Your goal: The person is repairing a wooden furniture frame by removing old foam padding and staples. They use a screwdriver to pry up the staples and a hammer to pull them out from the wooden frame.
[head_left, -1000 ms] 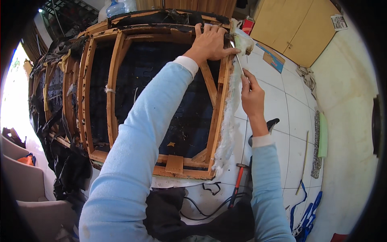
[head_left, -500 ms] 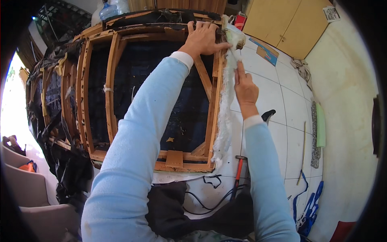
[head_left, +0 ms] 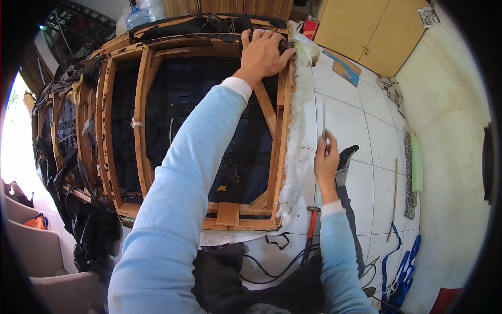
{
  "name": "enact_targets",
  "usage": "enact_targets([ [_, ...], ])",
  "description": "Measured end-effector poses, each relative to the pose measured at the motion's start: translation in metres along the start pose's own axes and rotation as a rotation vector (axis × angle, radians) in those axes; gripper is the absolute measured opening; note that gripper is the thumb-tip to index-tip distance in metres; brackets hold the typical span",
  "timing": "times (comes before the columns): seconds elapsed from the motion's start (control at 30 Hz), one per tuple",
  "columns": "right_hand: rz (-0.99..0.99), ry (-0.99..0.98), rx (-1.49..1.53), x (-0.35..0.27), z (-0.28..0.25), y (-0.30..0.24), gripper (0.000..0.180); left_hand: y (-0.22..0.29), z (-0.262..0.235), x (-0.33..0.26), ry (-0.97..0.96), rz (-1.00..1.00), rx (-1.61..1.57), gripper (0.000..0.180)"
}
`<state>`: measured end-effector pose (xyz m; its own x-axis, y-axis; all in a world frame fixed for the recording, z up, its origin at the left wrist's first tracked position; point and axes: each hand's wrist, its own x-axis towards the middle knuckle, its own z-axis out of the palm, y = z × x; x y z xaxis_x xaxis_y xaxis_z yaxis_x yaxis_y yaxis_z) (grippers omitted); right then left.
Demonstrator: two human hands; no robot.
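White-tiled floor [head_left: 342,123]; yellow cabinet [head_left: 361,26] at far right. Wooden frame [head_left: 284,125], one, before the person, white wadding [head_left: 294,141] along its right side. Left hand [head_left: 262,56]: fingers spread over the frame's far right corner. Right hand [head_left: 326,159]: pinching a slim tool [head_left: 324,119], apart from the frame. Hammer [head_left: 312,225], red-handled, on floor.

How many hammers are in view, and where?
1: a hammer with a red handle on the tiled floor, right of the wooden frame's near corner. The right hand holds a slim tool instead. Others may be hidden behind the frame or legs.
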<state>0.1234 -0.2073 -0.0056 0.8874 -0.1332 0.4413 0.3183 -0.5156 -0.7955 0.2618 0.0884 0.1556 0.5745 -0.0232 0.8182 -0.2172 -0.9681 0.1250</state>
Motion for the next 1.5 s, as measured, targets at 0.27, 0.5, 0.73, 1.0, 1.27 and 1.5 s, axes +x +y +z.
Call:
enact_targets([
  [0.27,0.229,-0.204,0.071,-0.137,-0.068,0.060,0.039,0.010,-0.006,0.009,0.036,-0.094,0.029,0.060],
  [0.5,0.526,-0.218,0.118,-0.162,-0.087,0.049,0.042,-0.017,-0.019,-0.014,0.044,0.042,0.154,0.095],
  [0.73,0.455,-0.162,0.188,-0.151,-0.078,0.059,0.041,-0.031,-0.060,-0.044,-0.132,0.157,0.396,0.097],
  [1.0,0.530,-0.142,0.243,-0.152,-0.083,0.050,0.043,-0.073,-0.093,-0.056,-0.123,0.108,0.402,0.088],
  [1.27,0.409,-0.089,0.200,-0.159,-0.084,0.094,0.045,-0.119,-0.109,-0.062,-0.028,0.019,0.447,0.077],
  [1.5,0.554,-0.058,0.311,-0.139,-0.085,0.012,0.047,-0.134,-0.121,-0.073,-0.014,-0.019,0.474,0.073],
])
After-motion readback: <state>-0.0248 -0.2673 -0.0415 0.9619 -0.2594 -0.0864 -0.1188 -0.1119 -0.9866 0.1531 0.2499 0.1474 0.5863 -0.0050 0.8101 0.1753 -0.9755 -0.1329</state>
